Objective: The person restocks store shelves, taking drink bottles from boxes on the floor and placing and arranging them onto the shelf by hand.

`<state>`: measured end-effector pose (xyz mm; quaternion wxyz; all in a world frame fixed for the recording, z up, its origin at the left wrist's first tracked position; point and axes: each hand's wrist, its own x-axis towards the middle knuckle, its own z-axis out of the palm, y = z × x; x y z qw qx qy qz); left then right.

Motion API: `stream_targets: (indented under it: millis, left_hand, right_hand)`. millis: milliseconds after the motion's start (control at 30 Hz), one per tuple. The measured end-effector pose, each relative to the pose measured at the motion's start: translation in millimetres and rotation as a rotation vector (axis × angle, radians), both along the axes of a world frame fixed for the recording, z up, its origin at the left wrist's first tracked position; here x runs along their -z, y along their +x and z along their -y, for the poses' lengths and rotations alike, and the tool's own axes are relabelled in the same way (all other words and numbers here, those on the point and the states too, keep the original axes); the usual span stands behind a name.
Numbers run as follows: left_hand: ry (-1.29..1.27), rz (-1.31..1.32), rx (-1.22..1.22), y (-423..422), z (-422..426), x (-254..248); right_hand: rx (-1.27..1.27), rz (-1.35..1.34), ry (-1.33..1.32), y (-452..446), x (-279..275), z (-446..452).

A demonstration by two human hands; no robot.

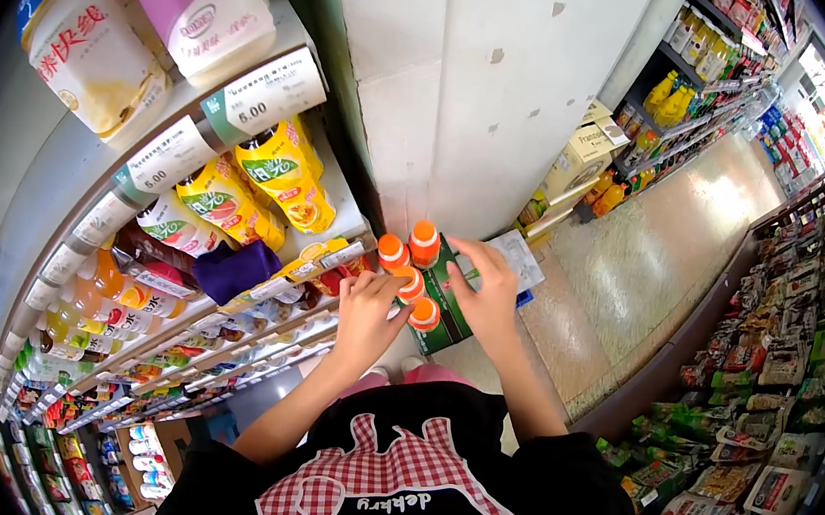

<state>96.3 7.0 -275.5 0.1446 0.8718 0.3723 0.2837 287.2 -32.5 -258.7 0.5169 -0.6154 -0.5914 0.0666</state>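
Observation:
Several small bottles with orange caps stand close together on a dark green box point(447, 331), at the foot of a white pillar. The far bottle point(424, 244), a second bottle point(393, 252) and the near bottle point(423, 315) surround a middle bottle point(410, 285). My left hand point(369, 305) comes in from the left, its thumb and fingers curled at the middle bottle's cap. On the other side of the group, my right hand point(485, 290) has its thumb and fingers apart, with nothing in its grasp. The bottles' lower parts are mostly hidden.
On my left, a curved shelf point(162, 156) carries cups, yellow pouches point(286, 174) and bottled drinks; a purple cloth point(235, 272) lies there. The white pillar point(470, 93) rises ahead. Packaged snacks point(763, 365) fill a display on the right, beside the tiled aisle point(634, 251).

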Motion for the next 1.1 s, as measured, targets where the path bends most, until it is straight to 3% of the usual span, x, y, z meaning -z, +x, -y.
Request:
stream_targets:
  millis: [133, 267, 467, 667, 767, 900, 1100]
  left_hand:
    - [-0.115, -0.153, -0.079, 1.1, 8.8, 39.6]
    - [-0.151, -0.162, -0.118, -7.1, 17.1, 67.1]
    - [-0.213, -0.190, -0.222, -16.7, 29.2, 74.6]
    - [-0.342, -0.180, -0.267, -26.0, 40.8, 77.2]
    - [-0.321, -0.189, -0.286, -35.1, 46.1, 82.1]
    - [-0.319, -0.036, -0.319, -43.6, 52.8, 81.0]
    - [-0.217, 0.277, -0.348, -44.9, 62.4, 14.7]
  right_hand:
    - [-0.126, 0.025, -0.227, -2.5, 54.5, 0.3]
    - [-0.222, 0.328, -0.474, -9.6, 99.5, -0.3]
    - [-0.240, 0.457, -0.539, -14.7, 156.2, -7.7]
    - [-0.303, 0.427, -0.504, -13.5, 157.4, -14.8]
    - [-0.361, 0.331, -0.444, -9.3, 137.6, -19.0]
    - [-0.447, 0.176, -0.357, -9.4, 72.2, -26.4]
    - [-0.694, -0.194, -0.412, -16.6, -49.3, -32.2]
